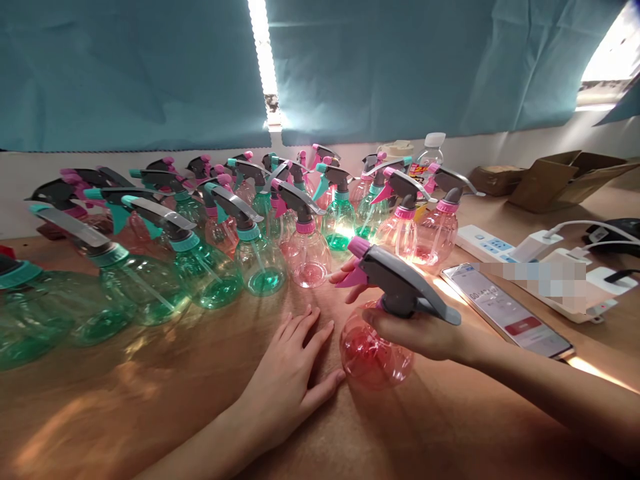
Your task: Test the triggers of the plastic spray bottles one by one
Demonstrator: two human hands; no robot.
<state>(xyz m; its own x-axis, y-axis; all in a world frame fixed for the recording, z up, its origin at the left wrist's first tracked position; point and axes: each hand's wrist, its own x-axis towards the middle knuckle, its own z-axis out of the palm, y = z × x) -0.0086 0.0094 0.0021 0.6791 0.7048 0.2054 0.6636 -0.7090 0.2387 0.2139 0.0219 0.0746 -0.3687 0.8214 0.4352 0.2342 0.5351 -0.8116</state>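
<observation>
My right hand (pixel 407 330) is wrapped round the neck of a pink spray bottle (pixel 377 357), just under its grey and pink trigger head. The bottle is at the near side of the table, its nozzle pointing away to the left. Beside it, my left hand (pixel 295 360) lies flat on the table with fingers stretched out, the thumb tip close to the bottle's base; whether they touch I cannot tell. A clear pink spray bottle (pixel 309 257) and a green spray bottle (pixel 260 270) stand just beyond my hands.
Several more green and pink spray bottles crowd the table (pixel 165 413) at the back and left. On the right lie a phone (pixel 505 310), a white power strip (pixel 483 241) with plugged chargers, and an open cardboard box (pixel 560 180). A blue curtain (pixel 150 73) hangs behind.
</observation>
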